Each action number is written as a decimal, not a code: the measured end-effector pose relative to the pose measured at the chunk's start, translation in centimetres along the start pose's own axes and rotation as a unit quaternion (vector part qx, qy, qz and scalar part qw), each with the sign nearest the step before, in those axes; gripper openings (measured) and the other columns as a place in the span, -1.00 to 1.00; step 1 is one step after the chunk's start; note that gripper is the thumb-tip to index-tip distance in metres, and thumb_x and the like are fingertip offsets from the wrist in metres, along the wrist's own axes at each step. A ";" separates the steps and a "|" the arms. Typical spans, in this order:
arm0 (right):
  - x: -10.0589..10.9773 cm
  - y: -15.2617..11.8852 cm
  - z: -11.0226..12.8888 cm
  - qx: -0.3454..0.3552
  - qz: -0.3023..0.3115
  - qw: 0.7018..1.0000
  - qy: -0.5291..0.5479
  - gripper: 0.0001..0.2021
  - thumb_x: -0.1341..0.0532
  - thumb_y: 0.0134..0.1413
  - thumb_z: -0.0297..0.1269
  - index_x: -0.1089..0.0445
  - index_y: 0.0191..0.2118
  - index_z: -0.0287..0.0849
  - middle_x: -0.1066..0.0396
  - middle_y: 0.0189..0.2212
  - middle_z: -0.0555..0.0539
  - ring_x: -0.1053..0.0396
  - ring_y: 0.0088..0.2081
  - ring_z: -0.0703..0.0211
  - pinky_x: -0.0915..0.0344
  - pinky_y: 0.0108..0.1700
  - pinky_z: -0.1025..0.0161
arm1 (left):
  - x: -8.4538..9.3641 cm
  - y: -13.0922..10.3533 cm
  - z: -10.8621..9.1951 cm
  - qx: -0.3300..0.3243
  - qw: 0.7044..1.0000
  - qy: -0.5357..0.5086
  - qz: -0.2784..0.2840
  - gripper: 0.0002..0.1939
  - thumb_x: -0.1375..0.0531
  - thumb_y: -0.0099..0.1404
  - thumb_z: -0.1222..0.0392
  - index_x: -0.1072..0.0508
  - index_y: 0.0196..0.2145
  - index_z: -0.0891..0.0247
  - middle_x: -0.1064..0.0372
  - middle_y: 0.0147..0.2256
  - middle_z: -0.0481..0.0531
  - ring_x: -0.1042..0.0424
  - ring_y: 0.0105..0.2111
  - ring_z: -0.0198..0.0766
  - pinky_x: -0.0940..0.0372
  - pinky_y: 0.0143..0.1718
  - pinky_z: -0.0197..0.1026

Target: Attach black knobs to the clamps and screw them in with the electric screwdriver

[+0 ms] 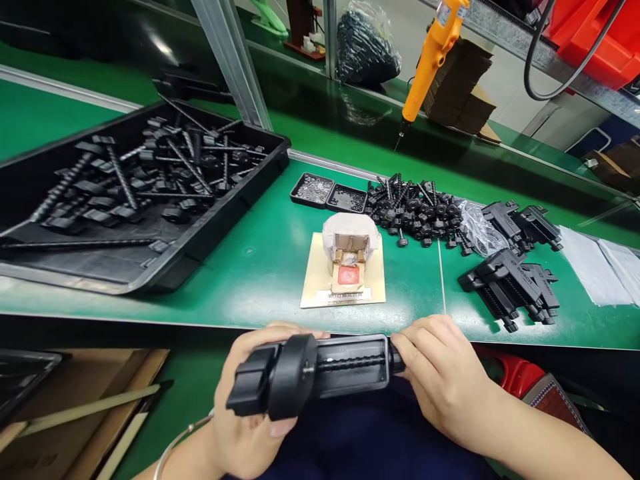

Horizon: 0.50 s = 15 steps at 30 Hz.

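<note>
Held level in front of my body is a black plastic clamp-like assembly (353,387), with a threaded screw (350,363) running along its open channel. My left hand (245,427) is closed around its wide jaw end. At the other end, the fingers of my right hand (445,380) grip the dark knob (397,360), mostly hidden by them. Just beyond, on the bench, a whitish holding fixture (350,230) with a red patch stands on a cream board (313,287).
A large black tray (210,257) of screw parts lies left. Small boxes of washers (313,189) and dark rings (347,199) sit behind the fixture, beside piled knob screws (420,207). Several black assemblies (520,280) lie right. An orange electric screwdriver (430,60) hangs above.
</note>
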State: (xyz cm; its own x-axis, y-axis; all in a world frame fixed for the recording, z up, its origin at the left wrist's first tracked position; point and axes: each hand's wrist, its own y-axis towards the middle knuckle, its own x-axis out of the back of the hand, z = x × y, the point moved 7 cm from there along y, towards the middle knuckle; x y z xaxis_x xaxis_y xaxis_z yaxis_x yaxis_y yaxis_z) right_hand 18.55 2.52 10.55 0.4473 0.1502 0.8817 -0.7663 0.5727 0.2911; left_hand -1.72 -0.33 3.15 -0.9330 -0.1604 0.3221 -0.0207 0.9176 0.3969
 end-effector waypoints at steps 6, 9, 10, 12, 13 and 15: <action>-0.5 0.1 -1.7 -0.165 0.131 0.950 0.230 -0.98 -0.20 0.30 -0.35 -0.35 -0.21 -0.16 -0.38 -0.23 -0.10 -0.28 -0.19 0.02 -0.33 -0.13 0.09 | -0.3 0.0 -0.3 0.036 0.998 -0.032 -0.034 -0.53 -0.09 0.30 -0.26 -0.45 -0.08 0.14 -0.45 -0.18 0.16 -0.48 -0.21 0.04 -0.45 -0.20 -0.01; -1.1 -0.2 -1.7 -0.175 0.116 0.943 0.259 -0.90 -0.17 0.26 -0.50 -0.30 -0.24 -0.15 -0.35 -0.25 -0.08 -0.27 -0.19 0.04 -0.32 -0.12 0.09 | -0.8 -0.1 0.0 0.057 0.995 -0.079 -0.037 -0.51 -0.13 0.27 -0.28 -0.40 -0.04 0.13 -0.48 -0.20 0.17 -0.50 -0.23 0.06 -0.46 -0.28 -0.01; -1.1 -0.3 -1.7 -0.167 0.086 0.950 0.249 -0.85 -0.19 0.21 -0.55 -0.27 -0.22 -0.16 -0.33 -0.25 -0.08 -0.27 -0.19 0.03 -0.31 -0.14 0.09 | -0.9 -0.1 0.0 0.061 0.994 -0.087 -0.038 -0.50 -0.14 0.26 -0.29 -0.39 -0.04 0.12 -0.48 -0.20 0.17 -0.50 -0.23 0.07 -0.46 -0.29 -0.01; -0.8 -0.6 -1.7 -0.151 0.029 0.964 0.218 -0.73 -0.22 0.09 -0.63 -0.22 -0.17 -0.17 -0.30 -0.23 -0.09 -0.25 -0.19 0.02 -0.28 -0.15 0.07 | -1.0 0.0 -0.1 0.062 0.993 -0.091 -0.038 -0.48 -0.15 0.25 -0.31 -0.39 -0.04 0.13 -0.47 -0.20 0.18 -0.50 -0.22 0.08 -0.45 -0.30 -0.01; -0.7 -0.6 -1.8 -0.151 0.020 0.966 0.209 -0.68 -0.25 0.06 -0.63 -0.21 -0.13 -0.18 -0.29 -0.20 -0.10 -0.25 -0.16 0.01 -0.28 -0.13 0.06 | -1.0 0.0 -0.2 0.063 0.993 -0.087 -0.039 -0.47 -0.14 0.25 -0.31 -0.39 -0.04 0.14 -0.46 -0.19 0.18 -0.49 -0.22 0.08 -0.45 -0.28 0.00; -0.8 -0.6 -1.9 -0.161 0.064 0.960 0.221 -0.64 -0.31 0.09 -0.56 -0.23 -0.05 -0.17 -0.30 -0.12 -0.13 -0.25 -0.09 -0.02 -0.28 -0.05 0.03 | -0.9 -0.1 -0.2 0.066 0.994 -0.081 -0.046 -0.47 -0.13 0.26 -0.30 -0.40 -0.05 0.17 -0.45 -0.18 0.18 -0.47 -0.21 0.07 -0.45 -0.25 0.01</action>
State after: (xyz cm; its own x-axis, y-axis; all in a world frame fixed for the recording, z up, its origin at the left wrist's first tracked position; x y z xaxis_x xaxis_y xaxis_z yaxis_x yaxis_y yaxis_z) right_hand 19.54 3.63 8.98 0.5652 0.5230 0.6380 -0.6780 0.7350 -0.0019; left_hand -0.84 -0.33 3.06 -0.9703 -0.1945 0.1438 -0.1447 0.9431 0.2993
